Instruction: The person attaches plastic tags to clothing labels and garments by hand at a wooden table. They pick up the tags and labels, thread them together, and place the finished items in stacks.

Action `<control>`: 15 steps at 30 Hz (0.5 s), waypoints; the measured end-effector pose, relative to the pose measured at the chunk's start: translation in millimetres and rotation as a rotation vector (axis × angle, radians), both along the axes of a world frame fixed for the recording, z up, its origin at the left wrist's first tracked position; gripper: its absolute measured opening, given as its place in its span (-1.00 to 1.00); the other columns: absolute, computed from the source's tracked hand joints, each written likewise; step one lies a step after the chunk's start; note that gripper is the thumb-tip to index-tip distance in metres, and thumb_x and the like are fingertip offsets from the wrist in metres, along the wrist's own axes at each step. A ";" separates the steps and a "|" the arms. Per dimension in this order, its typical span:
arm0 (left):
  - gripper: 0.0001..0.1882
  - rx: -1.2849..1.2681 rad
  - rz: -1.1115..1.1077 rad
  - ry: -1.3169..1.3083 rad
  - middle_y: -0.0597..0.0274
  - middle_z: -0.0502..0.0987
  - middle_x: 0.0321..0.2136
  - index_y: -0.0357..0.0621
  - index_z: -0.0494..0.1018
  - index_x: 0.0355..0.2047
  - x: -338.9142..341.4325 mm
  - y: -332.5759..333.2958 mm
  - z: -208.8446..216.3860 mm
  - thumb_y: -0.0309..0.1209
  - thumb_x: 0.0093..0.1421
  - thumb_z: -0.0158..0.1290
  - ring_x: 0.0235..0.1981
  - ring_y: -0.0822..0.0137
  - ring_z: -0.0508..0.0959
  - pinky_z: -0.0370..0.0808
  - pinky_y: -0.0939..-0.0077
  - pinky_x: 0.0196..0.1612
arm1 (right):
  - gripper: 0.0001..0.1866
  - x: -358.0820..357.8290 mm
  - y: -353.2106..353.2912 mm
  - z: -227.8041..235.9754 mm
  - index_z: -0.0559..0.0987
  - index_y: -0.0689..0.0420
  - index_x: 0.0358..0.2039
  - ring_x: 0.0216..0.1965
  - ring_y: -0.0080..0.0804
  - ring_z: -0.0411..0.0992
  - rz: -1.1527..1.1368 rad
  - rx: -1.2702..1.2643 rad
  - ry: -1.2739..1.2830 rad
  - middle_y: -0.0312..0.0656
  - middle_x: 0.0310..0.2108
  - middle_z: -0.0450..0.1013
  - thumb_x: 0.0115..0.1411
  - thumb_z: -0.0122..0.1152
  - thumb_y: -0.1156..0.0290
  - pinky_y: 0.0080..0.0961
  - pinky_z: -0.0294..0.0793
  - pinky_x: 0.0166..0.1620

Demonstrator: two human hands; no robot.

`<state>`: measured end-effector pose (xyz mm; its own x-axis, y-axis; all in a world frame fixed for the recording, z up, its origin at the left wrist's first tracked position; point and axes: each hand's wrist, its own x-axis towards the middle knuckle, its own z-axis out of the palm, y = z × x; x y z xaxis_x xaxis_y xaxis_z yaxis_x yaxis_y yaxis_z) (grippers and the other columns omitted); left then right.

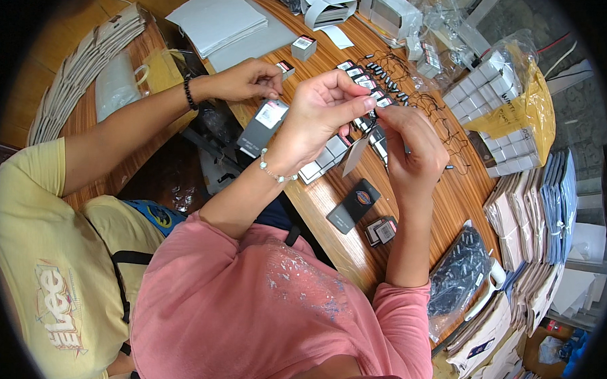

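Note:
My left hand (331, 108) and my right hand (415, 139) meet above the wooden table, thumbs and fingers pinched close together. Between them runs a thin black cord (371, 123); a card hang tag (355, 154), seen almost edge-on, dangles below. The fingers partly hide the cord. Under my hands are rows of small white-labelled pieces (326, 159). Nearer me lie a dark printed tag (353, 206) and small stacks of labelled pieces (381, 231). Loose black cords with small plugs (393, 79) spread beyond my right hand.
At left, a co-worker's hand (249, 81) reaches over the table near a grey labelled stack (263, 126). White sheets (217, 25) lie at the back. To the right are boxes in a yellow-taped bag (508, 109), folded garments (558, 207) and a plastic bag of black cords (461, 271).

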<state>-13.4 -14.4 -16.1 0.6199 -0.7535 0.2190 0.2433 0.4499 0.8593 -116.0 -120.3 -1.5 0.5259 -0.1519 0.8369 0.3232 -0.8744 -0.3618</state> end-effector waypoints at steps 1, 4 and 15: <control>-0.90 -0.004 -0.009 0.004 0.36 0.46 -0.48 -0.15 0.35 -0.43 0.4 -0.1 0.0 -0.53 0.05 0.06 -0.55 0.72 0.38 0.22 0.92 -0.67 | -0.80 0.4 0.5 0.3 0.50 0.25 -0.47 -0.47 -0.29 0.41 -0.008 -0.008 -0.009 -0.13 -0.53 0.43 -0.18 0.13 0.74 -0.50 0.38 -0.39; -0.91 0.002 -0.008 0.025 0.36 0.46 -0.46 -0.14 0.36 -0.43 0.5 0.1 -0.6 -0.53 0.05 0.05 -0.53 0.73 0.38 0.22 0.93 -0.66 | -0.79 2.8 1.0 -2.5 0.50 0.25 -0.47 -0.47 -0.28 0.41 -0.015 -0.011 -0.030 -0.13 -0.53 0.43 -0.20 0.13 0.75 -0.51 0.38 -0.40; -0.90 -0.007 0.027 0.040 0.35 0.46 -0.43 -0.13 0.35 -0.41 0.0 -2.8 -6.0 -0.51 0.06 0.05 -0.50 0.70 0.40 0.27 0.90 -0.63 | -0.79 8.5 -2.3 -9.5 0.49 0.26 -0.49 -0.48 -0.30 0.40 -0.020 -0.008 -0.038 -0.14 -0.53 0.42 -0.22 0.11 0.77 -0.51 0.37 -0.41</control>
